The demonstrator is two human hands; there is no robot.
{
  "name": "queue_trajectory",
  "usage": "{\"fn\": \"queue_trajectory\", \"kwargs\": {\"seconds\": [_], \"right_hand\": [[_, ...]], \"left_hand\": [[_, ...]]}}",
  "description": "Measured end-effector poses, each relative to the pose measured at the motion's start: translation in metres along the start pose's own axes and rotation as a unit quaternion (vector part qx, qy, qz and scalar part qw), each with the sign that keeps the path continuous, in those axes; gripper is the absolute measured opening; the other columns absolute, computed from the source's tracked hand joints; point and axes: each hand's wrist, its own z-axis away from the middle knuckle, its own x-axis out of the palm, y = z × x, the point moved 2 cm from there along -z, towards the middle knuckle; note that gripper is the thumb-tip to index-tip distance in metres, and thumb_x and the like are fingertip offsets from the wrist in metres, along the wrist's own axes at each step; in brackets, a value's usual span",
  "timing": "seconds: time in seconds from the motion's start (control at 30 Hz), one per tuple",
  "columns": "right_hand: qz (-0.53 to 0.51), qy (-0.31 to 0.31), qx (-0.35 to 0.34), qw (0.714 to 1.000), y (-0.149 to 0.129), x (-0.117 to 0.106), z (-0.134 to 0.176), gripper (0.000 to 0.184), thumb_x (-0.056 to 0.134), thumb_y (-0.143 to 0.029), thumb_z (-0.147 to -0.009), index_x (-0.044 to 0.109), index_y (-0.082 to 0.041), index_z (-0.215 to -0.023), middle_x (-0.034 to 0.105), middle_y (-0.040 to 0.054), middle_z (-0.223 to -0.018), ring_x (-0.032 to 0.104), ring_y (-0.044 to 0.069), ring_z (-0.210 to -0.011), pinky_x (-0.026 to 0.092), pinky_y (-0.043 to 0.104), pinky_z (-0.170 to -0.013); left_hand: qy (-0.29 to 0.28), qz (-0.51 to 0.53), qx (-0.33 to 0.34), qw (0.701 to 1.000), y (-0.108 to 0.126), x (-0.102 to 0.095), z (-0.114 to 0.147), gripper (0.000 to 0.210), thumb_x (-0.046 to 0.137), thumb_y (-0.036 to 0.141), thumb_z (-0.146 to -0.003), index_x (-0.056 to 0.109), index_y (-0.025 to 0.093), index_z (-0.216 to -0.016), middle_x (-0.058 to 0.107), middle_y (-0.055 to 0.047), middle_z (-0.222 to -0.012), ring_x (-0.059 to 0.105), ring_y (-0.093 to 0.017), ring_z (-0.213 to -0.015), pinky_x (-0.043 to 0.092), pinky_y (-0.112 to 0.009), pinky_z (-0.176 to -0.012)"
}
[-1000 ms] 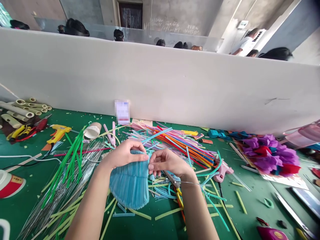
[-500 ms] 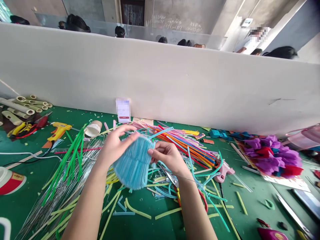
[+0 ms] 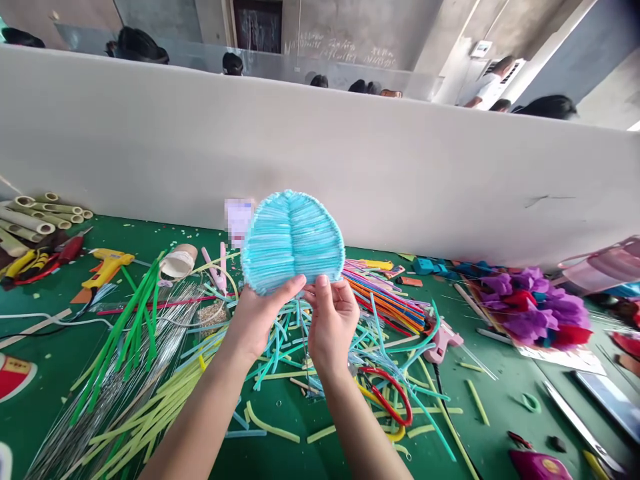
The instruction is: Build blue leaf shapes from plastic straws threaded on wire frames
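Note:
A light-blue leaf shape made of pipe cleaners (image 3: 293, 240) is held upright in front of me, its centre rib running vertically. My left hand (image 3: 263, 317) grips its lower left edge, thumb on the near face and fingers hidden behind. At the bottom edge, my right hand (image 3: 333, 317) pinches it between thumb and fingers. Below the hands lie cut teal and pale-green pipe cleaners (image 3: 280, 343) and red-and-yellow handles (image 3: 387, 400), partly behind my right forearm.
Left are green pipe cleaners (image 3: 143, 327), thin wires (image 3: 120, 400), a yellow glue gun (image 3: 107, 267) and bamboo pieces (image 3: 30, 217). Right are a pink glue gun (image 3: 443, 340), purple and red flowers (image 3: 540, 310) and scissors (image 3: 583, 423). Behind stands a white partition (image 3: 400, 173); people are beyond it.
Both hands have raised the light-blue leaf shape and turned it, so its broad face and centre rib now show. My left hand has moved from its top to its lower left edge.

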Motion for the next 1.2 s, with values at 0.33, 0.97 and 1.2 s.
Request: {"fn": "queue_trajectory", "kwargs": {"seconds": [0.33,0.97,1.2], "right_hand": [[0.100,-0.115,-0.012,0.988,-0.014,-0.001,-0.002,0.029,0.067,-0.047,-0.088,0.067,-0.020,-0.077,0.073,0.0022,-0.073,0.069,0.018,-0.066,0.058,0.032,-0.068],[0.341,-0.114,-0.102,0.928,-0.036,-0.016,-0.011,0.027,0.065,-0.048,-0.090,0.074,-0.022,-0.082,0.075,0.0036,-0.071,0.071,0.021,-0.064,0.054,0.032,-0.065],[0.252,-0.098,-0.019,0.963,-0.038,-0.012,-0.011,0.039,0.064,-0.058,-0.086,0.076,-0.022,-0.084,0.076,0.0067,-0.078,0.067,0.020,-0.066,0.055,0.033,-0.065]], "left_hand": [[0.089,-0.048,0.031,0.994,0.010,-0.015,-0.007,0.063,0.090,0.031,-0.061,0.069,0.020,-0.120,0.078,-0.009,-0.112,0.071,-0.032,-0.107,0.061,-0.043,-0.088],[0.111,-0.176,0.094,0.973,0.017,-0.018,0.003,0.054,0.088,0.032,-0.068,0.071,0.022,-0.119,0.078,-0.006,-0.109,0.073,-0.031,-0.102,0.062,-0.039,-0.089],[0.099,-0.116,0.068,0.986,0.014,-0.019,0.000,0.063,0.087,0.032,-0.069,0.064,0.024,-0.127,0.077,-0.007,-0.112,0.075,-0.031,-0.098,0.065,-0.038,-0.078]]}}
